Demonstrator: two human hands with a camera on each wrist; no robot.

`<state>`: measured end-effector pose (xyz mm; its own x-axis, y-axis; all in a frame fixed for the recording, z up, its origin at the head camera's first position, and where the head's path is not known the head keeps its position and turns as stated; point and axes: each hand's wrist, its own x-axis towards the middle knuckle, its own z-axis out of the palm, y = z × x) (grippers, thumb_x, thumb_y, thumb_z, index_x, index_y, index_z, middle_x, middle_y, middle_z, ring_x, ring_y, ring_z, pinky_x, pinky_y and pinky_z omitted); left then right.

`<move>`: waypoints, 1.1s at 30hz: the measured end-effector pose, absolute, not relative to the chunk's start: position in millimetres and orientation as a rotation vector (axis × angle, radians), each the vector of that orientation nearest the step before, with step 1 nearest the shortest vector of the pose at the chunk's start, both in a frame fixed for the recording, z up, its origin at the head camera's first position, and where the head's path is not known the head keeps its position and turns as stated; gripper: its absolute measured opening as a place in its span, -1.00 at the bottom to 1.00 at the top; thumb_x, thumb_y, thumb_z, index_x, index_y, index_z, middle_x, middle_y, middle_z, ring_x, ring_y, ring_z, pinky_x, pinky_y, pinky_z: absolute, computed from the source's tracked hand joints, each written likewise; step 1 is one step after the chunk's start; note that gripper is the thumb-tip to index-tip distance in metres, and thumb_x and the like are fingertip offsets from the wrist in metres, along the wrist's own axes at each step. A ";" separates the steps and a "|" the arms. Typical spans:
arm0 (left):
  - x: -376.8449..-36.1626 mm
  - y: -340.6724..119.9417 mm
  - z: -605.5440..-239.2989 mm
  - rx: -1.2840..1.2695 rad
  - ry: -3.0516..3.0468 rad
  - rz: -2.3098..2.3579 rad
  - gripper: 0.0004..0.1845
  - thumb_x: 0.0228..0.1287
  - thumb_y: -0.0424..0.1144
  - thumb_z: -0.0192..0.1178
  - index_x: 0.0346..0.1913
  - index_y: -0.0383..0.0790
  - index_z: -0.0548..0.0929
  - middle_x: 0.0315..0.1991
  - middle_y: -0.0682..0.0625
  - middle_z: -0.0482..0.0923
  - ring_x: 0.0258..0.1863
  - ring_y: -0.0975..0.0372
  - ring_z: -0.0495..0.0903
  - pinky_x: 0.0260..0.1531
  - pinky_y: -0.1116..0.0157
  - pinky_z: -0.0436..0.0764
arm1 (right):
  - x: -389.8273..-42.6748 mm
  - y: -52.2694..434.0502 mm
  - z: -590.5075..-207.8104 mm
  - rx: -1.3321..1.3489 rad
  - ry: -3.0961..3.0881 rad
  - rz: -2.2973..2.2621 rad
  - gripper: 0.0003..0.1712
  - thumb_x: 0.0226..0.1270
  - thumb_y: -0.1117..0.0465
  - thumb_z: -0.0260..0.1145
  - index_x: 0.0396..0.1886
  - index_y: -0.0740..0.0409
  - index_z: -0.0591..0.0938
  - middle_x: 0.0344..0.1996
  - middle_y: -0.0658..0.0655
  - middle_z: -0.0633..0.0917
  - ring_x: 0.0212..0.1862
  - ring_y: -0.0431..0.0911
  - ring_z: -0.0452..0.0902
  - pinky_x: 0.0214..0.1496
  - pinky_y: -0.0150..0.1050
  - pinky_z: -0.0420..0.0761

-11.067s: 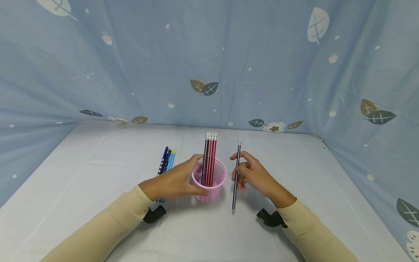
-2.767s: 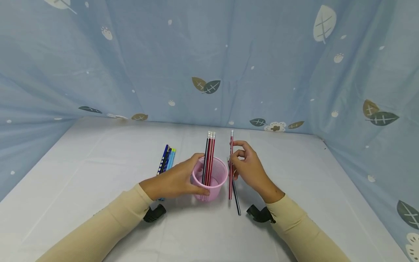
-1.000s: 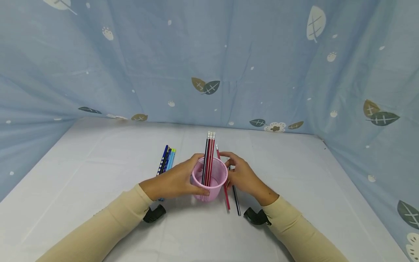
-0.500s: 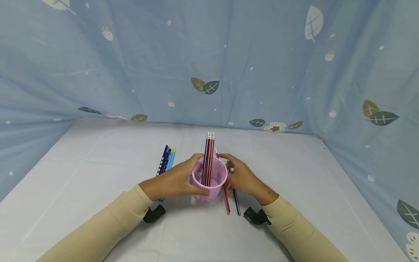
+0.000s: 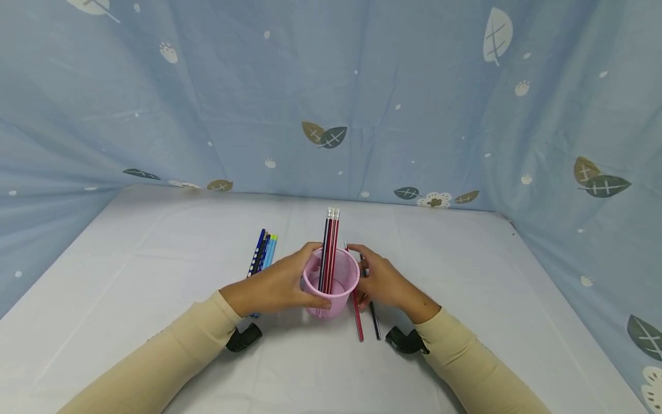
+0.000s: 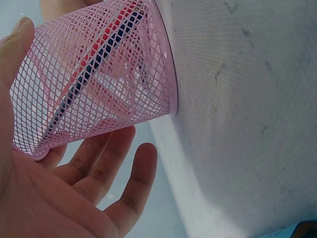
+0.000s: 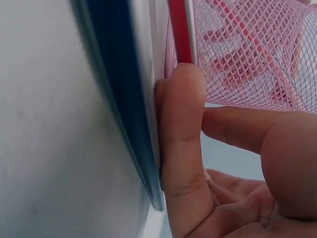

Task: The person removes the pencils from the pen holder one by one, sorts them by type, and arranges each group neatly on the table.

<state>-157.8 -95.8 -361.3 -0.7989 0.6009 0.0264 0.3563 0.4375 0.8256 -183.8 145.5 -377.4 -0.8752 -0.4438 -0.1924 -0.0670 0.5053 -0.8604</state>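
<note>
A pink mesh cup [image 5: 331, 287] stands mid-table with several red and black pencils [image 5: 329, 238] upright in it. My left hand [image 5: 297, 279] grips the cup from the left, thumb behind and fingers in front; the left wrist view shows the cup [image 6: 99, 74] against my palm and fingers [image 6: 124, 168]. My right hand [image 5: 369, 276] lies just right of the cup, holding a red pencil [image 5: 358, 319] low against the table beside a dark pencil [image 5: 374, 325]. In the right wrist view a fingertip [image 7: 181, 99] presses the red pencil [image 7: 179, 29], with the dark pencil [image 7: 116, 99] alongside and the cup [image 7: 247, 54] behind.
A small bunch of blue pencils [image 5: 264, 253] lies left of the cup, partly behind my left hand. The white table [image 5: 155, 259] is walled on three sides by a blue leaf-print cloth [image 5: 331, 86]. Black camera mounts [image 5: 243, 338] sit under both wrists.
Over the last seconds my right hand brought the red pencil down from upright beside the cup to lie by the dark pencil. The left hand and cup stayed put.
</note>
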 end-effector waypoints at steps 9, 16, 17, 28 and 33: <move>-157.3 -96.4 -360.5 0.812 2.413 1.301 0.03 0.01 -0.07 0.57 0.47 0.01 0.12 0.21 0.07 0.55 0.16 0.34 0.53 0.24 0.17 0.51 | -184.6 146.6 -375.3 -0.430 2.389 -1.291 -0.13 0.34 0.43 0.31 0.56 0.08 0.15 -0.25 0.23 0.62 -0.62 -0.05 0.67 -0.51 -0.09 0.71; -158.1 -96.8 -361.0 0.833 2.410 1.300 0.04 0.01 -0.02 0.56 0.48 0.02 0.11 0.20 0.07 0.56 0.15 0.35 0.54 0.23 0.18 0.52 | -185.0 148.0 -374.5 -0.405 2.421 -1.285 -0.13 0.31 0.40 0.36 0.54 0.07 0.19 -0.22 0.24 0.59 -0.60 -0.05 0.66 -0.51 -0.10 0.71; -158.2 -96.9 -361.0 0.835 2.411 1.299 0.04 0.01 -0.01 0.56 0.47 0.01 0.11 0.20 0.07 0.56 0.14 0.36 0.54 0.23 0.19 0.52 | -185.1 148.2 -374.1 -0.402 2.432 -1.279 -0.12 0.30 0.40 0.37 0.54 0.07 0.19 -0.22 0.23 0.59 -0.60 -0.05 0.66 -0.52 -0.10 0.71; -157.4 -96.2 -360.4 0.827 2.424 1.292 0.02 0.02 -0.05 0.56 0.46 0.01 0.13 0.17 0.08 0.58 0.14 0.36 0.55 0.24 0.18 0.51 | -186.4 152.6 -372.3 -0.462 2.578 -1.137 -0.36 0.29 0.33 0.40 0.36 0.15 0.44 -0.29 0.20 0.61 -0.69 -0.11 0.60 -0.62 -0.15 0.65; -157.6 -96.2 -360.9 0.832 2.417 1.297 0.03 0.01 -0.02 0.56 0.46 0.01 0.12 0.18 0.08 0.58 0.14 0.36 0.55 0.24 0.18 0.50 | -187.9 154.3 -374.5 -0.470 2.603 -1.089 -0.44 0.27 0.31 0.41 0.27 0.17 0.52 -0.34 0.16 0.61 -0.72 -0.11 0.57 -0.64 -0.18 0.63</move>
<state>-157.6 -96.2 -360.9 -0.7972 0.6031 0.0284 0.3573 0.4333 0.8274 -187.9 154.3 -374.5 -0.9079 -0.3987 -0.1294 -0.1877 0.6627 -0.7249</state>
